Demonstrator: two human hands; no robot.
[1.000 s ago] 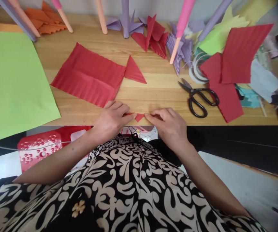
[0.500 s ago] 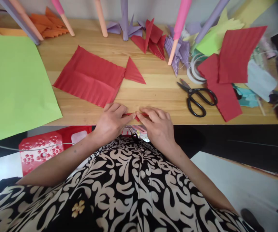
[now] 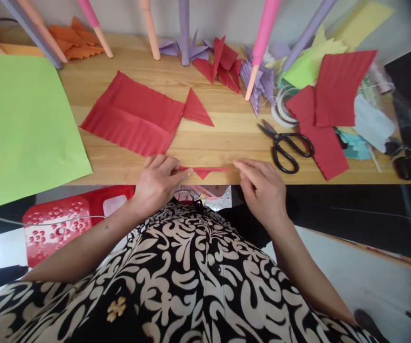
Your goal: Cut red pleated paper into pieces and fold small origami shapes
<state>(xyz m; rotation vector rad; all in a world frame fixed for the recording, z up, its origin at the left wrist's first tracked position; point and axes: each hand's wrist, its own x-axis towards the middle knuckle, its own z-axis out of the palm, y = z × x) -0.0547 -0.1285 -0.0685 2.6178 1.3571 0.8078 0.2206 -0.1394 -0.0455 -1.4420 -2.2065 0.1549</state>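
Observation:
A narrow folded strip of red paper (image 3: 205, 169) lies along the front edge of the wooden table, with a small triangular tip pointing toward me. My left hand (image 3: 160, 183) is closed on the strip's left end, thumb and fingers pressing it against the wood. Just beyond its right end, my right hand (image 3: 262, 188) is off the paper, fingers extended and thumb apart. A creased sheet of red crepe-like paper (image 3: 134, 114) spreads out behind my left hand, and a red paper triangle (image 3: 197, 109) touches its right corner.
Black-handled scissors (image 3: 286, 145) lie beyond my right hand. White tape rolls (image 3: 282, 107), red paper pieces (image 3: 325, 147) and scraps crowd the right side. A green sheet (image 3: 23, 128) overhangs the front edge at left. Rolled paper sticks (image 3: 184, 33) and folded purple, red and orange pieces line the back.
My right hand has slid right, away from my left hand and off the red strip, uncovering its middle and right end. The left hand stays on the left end, shifted slightly left.

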